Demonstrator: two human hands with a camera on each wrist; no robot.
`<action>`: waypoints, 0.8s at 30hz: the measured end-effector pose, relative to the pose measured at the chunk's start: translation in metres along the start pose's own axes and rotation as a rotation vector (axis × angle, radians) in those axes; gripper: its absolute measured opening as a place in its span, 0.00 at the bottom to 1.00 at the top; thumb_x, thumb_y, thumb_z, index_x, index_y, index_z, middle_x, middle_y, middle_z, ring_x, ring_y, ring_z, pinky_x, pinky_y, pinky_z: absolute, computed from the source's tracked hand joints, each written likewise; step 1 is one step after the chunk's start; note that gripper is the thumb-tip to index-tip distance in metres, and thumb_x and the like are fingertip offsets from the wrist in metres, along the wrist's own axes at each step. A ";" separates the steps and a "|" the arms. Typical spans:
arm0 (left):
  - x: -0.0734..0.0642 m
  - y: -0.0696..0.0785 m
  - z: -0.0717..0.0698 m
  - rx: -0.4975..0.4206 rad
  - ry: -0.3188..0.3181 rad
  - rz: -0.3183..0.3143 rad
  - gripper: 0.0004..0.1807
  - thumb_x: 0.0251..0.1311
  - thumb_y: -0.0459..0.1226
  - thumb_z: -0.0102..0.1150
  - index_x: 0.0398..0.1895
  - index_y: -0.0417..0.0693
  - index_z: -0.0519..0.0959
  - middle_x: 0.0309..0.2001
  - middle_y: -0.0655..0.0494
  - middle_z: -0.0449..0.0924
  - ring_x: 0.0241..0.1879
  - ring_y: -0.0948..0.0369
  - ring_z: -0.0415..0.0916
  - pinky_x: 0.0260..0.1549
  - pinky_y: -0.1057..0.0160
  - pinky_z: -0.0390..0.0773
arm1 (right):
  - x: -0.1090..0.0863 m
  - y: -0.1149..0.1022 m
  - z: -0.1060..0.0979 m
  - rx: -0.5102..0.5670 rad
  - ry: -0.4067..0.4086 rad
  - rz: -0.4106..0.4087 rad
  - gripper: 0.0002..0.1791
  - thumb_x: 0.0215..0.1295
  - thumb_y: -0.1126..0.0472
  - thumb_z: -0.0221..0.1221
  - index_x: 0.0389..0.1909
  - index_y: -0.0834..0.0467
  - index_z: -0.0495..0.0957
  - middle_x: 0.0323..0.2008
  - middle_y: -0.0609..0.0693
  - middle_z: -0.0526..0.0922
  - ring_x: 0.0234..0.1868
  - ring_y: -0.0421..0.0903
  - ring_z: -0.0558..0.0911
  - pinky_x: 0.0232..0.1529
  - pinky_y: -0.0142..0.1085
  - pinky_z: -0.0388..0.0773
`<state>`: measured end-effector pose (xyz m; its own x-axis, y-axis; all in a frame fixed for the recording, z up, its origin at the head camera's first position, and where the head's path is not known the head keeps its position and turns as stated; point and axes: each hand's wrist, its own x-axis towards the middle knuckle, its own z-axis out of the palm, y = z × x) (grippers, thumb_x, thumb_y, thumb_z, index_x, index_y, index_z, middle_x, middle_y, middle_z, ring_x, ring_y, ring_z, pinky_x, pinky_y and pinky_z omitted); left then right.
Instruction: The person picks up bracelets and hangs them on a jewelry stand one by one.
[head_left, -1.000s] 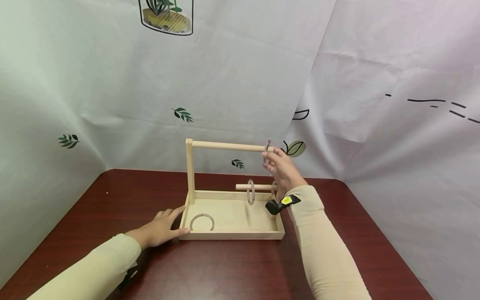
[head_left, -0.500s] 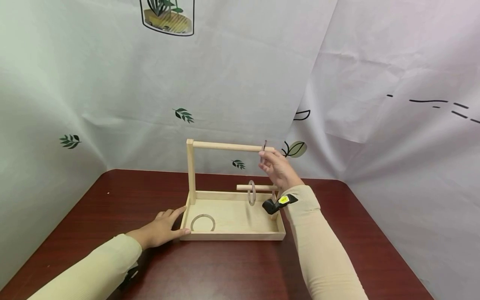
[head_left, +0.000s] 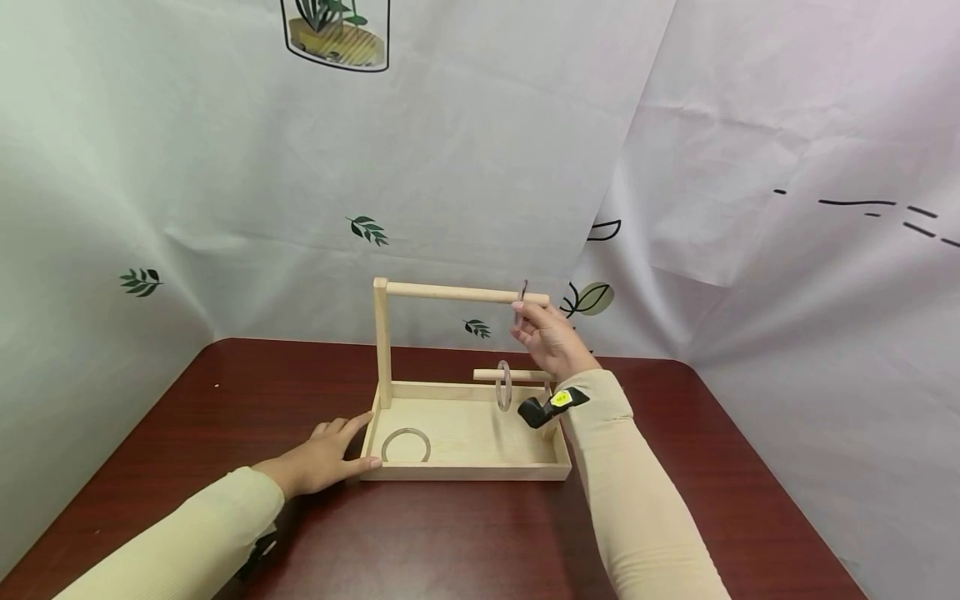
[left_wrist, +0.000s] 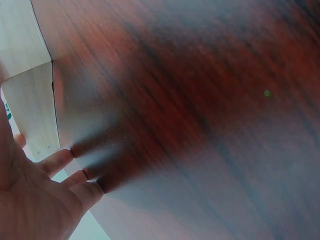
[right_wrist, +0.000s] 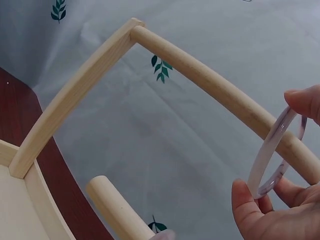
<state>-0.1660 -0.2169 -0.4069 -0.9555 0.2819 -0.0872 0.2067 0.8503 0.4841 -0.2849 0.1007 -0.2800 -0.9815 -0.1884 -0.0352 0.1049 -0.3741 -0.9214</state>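
My right hand (head_left: 553, 340) pinches a pale translucent bangle (right_wrist: 265, 156) between thumb and fingers. That bangle encircles the upper wooden rod (head_left: 450, 292) near its free right end. The rod belongs to a light wooden stand with a tray base (head_left: 465, 472). On the shorter lower rod (head_left: 483, 375) hangs another bangle (head_left: 507, 392), with one more partly hidden behind the right wrist. A further ring (head_left: 406, 431) lies flat in the tray's front left corner. My left hand (head_left: 318, 460) rests against that corner, thumb at the front wall and fingers along the left side.
The stand sits on a dark red-brown wooden table (head_left: 450, 542). A tall post (head_left: 382, 350) rises at the tray's left and bears the upper rod. White cloth (head_left: 465, 150) with leaf prints hangs behind and around the table.
My right hand has shifted a little left, sliding the bangle inward along the upper rod, away from its free end. The left hand and the stand stay in place.
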 end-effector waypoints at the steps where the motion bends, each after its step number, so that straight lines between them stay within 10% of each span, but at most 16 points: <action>1: 0.000 -0.001 0.000 0.001 0.000 0.002 0.49 0.57 0.63 0.57 0.73 0.44 0.56 0.62 0.31 0.62 0.63 0.31 0.56 0.51 0.31 0.64 | 0.000 0.001 0.000 0.001 -0.001 0.003 0.06 0.66 0.67 0.55 0.39 0.53 0.70 0.26 0.43 0.71 0.27 0.38 0.70 0.47 0.36 0.68; 11: 0.001 -0.002 0.001 0.004 0.010 0.011 0.49 0.57 0.63 0.57 0.74 0.44 0.56 0.62 0.30 0.62 0.63 0.30 0.55 0.52 0.31 0.63 | 0.003 0.007 0.007 0.033 -0.024 0.014 0.05 0.65 0.68 0.54 0.37 0.54 0.71 0.25 0.43 0.71 0.28 0.38 0.71 0.60 0.43 0.62; 24: 0.000 -0.001 0.001 0.004 0.004 0.008 0.49 0.58 0.63 0.57 0.74 0.44 0.55 0.63 0.30 0.62 0.63 0.30 0.55 0.51 0.31 0.63 | 0.004 0.016 0.021 0.000 -0.068 0.055 0.07 0.66 0.67 0.55 0.41 0.54 0.72 0.30 0.44 0.71 0.33 0.40 0.71 0.42 0.33 0.71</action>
<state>-0.1664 -0.2177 -0.4083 -0.9547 0.2866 -0.0802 0.2148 0.8500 0.4809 -0.2839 0.0747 -0.2870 -0.9609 -0.2704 -0.0592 0.1584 -0.3615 -0.9188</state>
